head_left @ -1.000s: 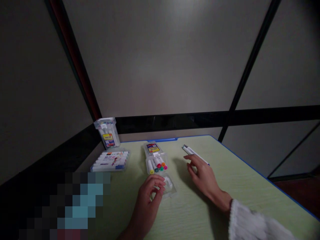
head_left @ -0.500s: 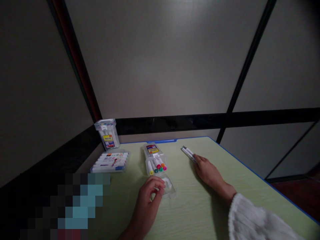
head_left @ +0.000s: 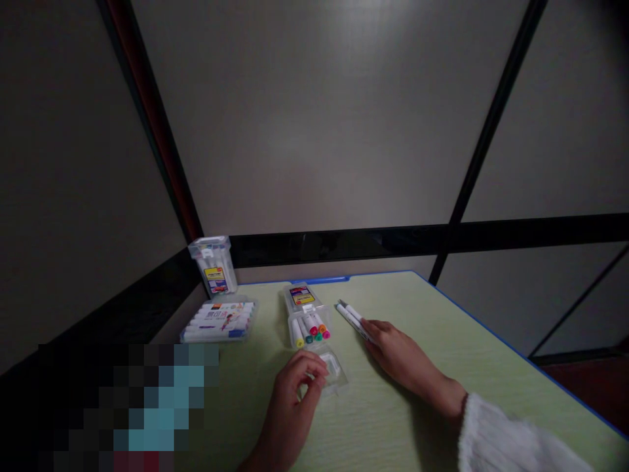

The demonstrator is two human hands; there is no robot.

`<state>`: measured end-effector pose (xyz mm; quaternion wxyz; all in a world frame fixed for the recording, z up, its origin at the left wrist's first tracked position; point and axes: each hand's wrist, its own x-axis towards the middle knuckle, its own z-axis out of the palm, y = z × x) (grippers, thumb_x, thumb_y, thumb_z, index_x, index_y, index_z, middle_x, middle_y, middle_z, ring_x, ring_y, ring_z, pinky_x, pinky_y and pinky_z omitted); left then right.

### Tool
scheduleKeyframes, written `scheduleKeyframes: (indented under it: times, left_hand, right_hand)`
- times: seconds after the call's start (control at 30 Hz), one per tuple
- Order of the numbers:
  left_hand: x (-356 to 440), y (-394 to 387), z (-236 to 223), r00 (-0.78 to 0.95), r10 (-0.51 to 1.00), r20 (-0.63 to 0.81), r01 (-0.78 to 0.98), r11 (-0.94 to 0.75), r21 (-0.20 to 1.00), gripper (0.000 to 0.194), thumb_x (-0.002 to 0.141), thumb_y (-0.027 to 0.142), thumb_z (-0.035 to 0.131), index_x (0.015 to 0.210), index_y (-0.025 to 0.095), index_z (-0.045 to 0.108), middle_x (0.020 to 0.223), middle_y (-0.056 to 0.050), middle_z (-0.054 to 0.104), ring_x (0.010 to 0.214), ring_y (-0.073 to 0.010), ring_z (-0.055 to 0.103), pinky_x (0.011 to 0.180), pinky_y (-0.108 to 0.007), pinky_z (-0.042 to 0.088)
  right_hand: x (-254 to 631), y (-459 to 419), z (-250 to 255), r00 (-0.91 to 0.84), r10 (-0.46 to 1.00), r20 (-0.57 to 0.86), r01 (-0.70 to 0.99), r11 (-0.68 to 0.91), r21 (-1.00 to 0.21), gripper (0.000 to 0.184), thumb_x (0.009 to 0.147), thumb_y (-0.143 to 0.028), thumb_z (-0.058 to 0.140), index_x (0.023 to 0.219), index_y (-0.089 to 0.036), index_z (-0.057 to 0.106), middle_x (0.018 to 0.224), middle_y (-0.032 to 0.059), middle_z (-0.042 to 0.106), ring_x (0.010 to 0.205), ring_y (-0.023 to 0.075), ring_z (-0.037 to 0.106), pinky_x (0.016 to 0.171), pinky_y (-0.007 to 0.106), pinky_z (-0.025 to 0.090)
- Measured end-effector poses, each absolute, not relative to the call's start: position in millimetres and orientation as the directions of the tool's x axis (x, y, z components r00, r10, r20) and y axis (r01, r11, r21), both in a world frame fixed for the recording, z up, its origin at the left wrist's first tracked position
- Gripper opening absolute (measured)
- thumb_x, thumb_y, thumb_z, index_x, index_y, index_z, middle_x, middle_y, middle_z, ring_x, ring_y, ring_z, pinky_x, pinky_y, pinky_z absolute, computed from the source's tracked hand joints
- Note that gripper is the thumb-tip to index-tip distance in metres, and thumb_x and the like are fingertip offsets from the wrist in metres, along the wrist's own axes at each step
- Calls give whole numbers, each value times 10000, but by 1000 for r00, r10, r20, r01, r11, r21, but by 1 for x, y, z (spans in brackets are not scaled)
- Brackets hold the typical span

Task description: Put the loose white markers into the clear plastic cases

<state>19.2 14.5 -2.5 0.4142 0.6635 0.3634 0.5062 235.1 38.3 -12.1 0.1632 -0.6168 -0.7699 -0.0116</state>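
My right hand (head_left: pixel 396 351) is closed over the near ends of two white markers (head_left: pixel 351 319), which lie side by side and slanted on the tabletop. Their grey tips point away and to the left. A clear plastic marker case (head_left: pixel 295 308) lies on its side at the middle, its mouth facing me. Inside are several markers (head_left: pixel 310 328) with yellow, green, red, orange and pink ends. The case's clear lid (head_left: pixel 333 368) hangs open in front of it. My left hand (head_left: pixel 299 387) has its fingers curled in a pinch at the lid's left edge.
At the back left corner stands a clear box of markers (head_left: pixel 216 269). A flat pack of white markers (head_left: pixel 219 320) lies in front of it. The pale green table (head_left: pixel 393 419) has a blue rim, with walls behind and on the left. A pixelated patch covers the lower left.
My right hand has come down onto the two markers, closed on them and drawn them left and nearer to me. My left hand has stayed at the lid.
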Motion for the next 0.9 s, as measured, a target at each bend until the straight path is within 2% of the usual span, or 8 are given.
scheduleKeyframes:
  times: [0.23, 0.43, 0.6, 0.9]
  left_hand:
    - [19, 13, -1, 215, 905, 367, 58, -387, 920, 112, 711, 186, 531, 607, 169, 569, 741, -47, 582, 745, -186, 559, 640, -252, 434]
    - [18, 14, -2, 220, 905, 364, 61, -385, 921, 118, 716, 195, 531, 606, 171, 565, 740, -45, 573, 749, -185, 558, 638, -248, 434]
    - [17, 14, -5, 232, 900, 368, 72, -393, 917, 112, 741, 181, 522, 641, 171, 572, 773, -47, 576, 779, -190, 561, 665, -256, 432]
    - [18, 12, -2, 228, 901, 368, 70, -393, 917, 119, 729, 191, 529, 618, 172, 565, 745, -43, 571, 754, -187, 558, 644, -250, 424]
  right_hand:
    - [224, 29, -6, -229, 939, 257, 934, 286, -213, 372, 805, -95, 436, 1158, -125, 550, 1080, 146, 631, 959, 239, 602, 814, 322, 481]
    - [219, 26, -4, -213, 944, 253, 930, 274, -243, 242, 821, -143, 450, 1010, -132, 600, 1051, 147, 616, 968, 245, 586, 825, 324, 463]
    - [217, 26, -2, -201, 950, 237, 932, 260, -254, 175, 825, -178, 445, 919, -123, 583, 1011, 144, 589, 867, 232, 590, 793, 337, 469]
    - [214, 24, -1, -186, 957, 222, 941, 239, -240, 168, 795, -173, 432, 823, -129, 592, 923, 130, 567, 795, 234, 578, 767, 361, 454]
